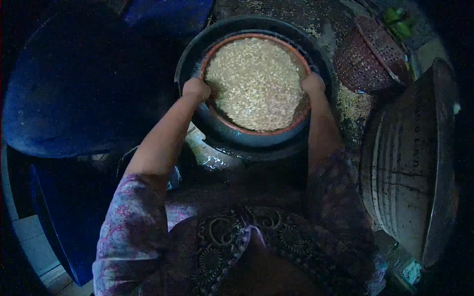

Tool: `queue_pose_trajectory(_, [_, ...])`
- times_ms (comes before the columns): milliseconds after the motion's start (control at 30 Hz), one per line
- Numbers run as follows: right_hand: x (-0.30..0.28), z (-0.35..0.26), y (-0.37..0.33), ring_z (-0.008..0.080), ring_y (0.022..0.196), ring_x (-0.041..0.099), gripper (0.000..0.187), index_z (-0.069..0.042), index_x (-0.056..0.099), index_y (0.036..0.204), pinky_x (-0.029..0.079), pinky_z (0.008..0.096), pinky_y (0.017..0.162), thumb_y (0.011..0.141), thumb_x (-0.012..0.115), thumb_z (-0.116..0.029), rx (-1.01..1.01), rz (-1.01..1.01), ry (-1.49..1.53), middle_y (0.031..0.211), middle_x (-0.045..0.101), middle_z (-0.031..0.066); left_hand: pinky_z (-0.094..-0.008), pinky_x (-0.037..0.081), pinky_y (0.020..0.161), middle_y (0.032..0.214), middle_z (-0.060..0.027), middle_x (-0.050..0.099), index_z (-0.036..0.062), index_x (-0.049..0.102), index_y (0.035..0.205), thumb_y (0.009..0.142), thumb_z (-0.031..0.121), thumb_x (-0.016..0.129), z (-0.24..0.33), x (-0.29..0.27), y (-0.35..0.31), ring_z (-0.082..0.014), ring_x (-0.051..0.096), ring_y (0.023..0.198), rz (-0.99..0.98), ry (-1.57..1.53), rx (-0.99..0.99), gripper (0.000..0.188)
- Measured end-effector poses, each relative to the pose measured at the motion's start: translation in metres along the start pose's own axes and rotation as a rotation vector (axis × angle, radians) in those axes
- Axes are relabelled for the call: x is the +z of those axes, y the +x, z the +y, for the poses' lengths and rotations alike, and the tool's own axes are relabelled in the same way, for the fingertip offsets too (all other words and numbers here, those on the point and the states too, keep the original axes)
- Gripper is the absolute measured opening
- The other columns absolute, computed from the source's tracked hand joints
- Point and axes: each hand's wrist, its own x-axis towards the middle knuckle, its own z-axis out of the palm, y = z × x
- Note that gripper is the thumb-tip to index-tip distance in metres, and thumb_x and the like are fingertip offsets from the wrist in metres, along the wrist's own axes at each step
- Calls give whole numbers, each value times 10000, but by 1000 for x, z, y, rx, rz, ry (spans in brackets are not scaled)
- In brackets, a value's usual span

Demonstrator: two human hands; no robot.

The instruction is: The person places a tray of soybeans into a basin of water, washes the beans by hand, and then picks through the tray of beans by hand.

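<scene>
Both my arms reach forward to a round basket with an orange-red rim [256,36], full of pale beans or split grains [256,81]. My left hand [196,90] is closed round the rim on the left. On the opposite side my right hand [313,85] grips the rim too. The basket sits inside the mouth of a larger dark round tub [237,24], whose edge shows all round it. Whether the basket rests on something in the tub is hidden. The grains look slightly smeared near the front.
A reddish perforated basket [368,56] lies tilted at the upper right, with spilled grains [355,106] near it. A large pale ribbed tub [400,167] leans on its side at the right. Big dark-blue drums [74,118] stand at the left. Something green [396,23] lies at the far right.
</scene>
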Motion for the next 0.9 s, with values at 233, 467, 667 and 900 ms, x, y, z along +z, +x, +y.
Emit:
queue_pose_trajectory(233, [-28, -40, -23, 284, 697, 541, 199, -13, 561, 729, 421, 359, 628, 672, 445, -164, 91, -94, 18, 745, 550, 171, -307, 426, 694, 879, -144, 544, 31, 555, 847, 656, 277, 489, -24, 11, 6, -238, 533, 817, -46, -106, -85, 318])
queue_pose_trajectory(467, [-23, -39, -30, 307, 766, 528, 227, -8, 548, 795, 421, 362, 669, 671, 429, -157, -19, -135, -172, 813, 536, 199, -325, 411, 708, 870, -186, 527, 29, 559, 831, 609, 228, 480, -28, 16, -3, -293, 506, 839, 3, -245, -78, 308])
queue_pose_trajectory(667, [-19, -69, -46, 351, 968, 404, 401, -29, 404, 1049, 333, 401, 804, 699, 439, -221, 243, 175, 166, 1104, 356, 241, -315, 427, 627, 770, -112, 541, 2, 483, 925, 606, 79, 439, -24, 78, -7, -273, 536, 690, -71, -1358, -319, 331])
queue_pose_trajectory(900, [25, -158, -42, 401, 1116, 167, 801, -77, 235, 1195, 196, 405, 909, 595, 495, -540, -22, -178, 249, 1219, 125, 261, -336, 441, 519, 694, -161, 541, -12, 527, 791, 616, 104, 468, -41, 100, 12, -277, 543, 606, -127, 85, 652, 217])
